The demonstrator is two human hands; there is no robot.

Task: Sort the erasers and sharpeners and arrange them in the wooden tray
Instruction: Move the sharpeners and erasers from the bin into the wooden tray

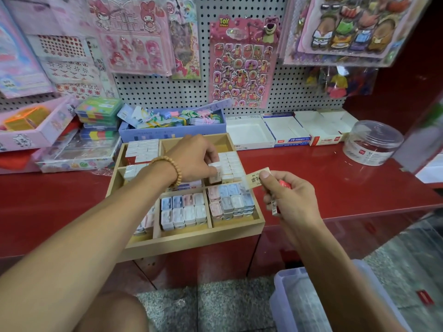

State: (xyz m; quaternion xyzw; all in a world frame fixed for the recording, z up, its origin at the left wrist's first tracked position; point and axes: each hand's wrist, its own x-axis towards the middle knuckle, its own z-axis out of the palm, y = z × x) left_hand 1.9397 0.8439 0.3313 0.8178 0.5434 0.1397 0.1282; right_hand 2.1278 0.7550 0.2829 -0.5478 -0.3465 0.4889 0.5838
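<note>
centrally, the wooden tray [191,238] overhangs the red tabletop's [335,188] front edge, with sharpeners [183,212] in its near compartments. the left hand [194,159] pinches a white eraser [215,167] over the tray's far-right stack; the right hand [287,195] grips several erasers [256,180] beside it.

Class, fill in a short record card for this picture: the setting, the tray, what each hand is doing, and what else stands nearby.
setting: red glossy counter below a white pegboard hung with sticker sheets
tray: compartmented wooden tray holding white erasers at the back and pastel sharpeners in front
left hand: pinches a white eraser over the tray's right back compartment
right hand: holds several wrapped erasers beside the tray
nearby: clear round plastic tub, on the counter at right
</note>
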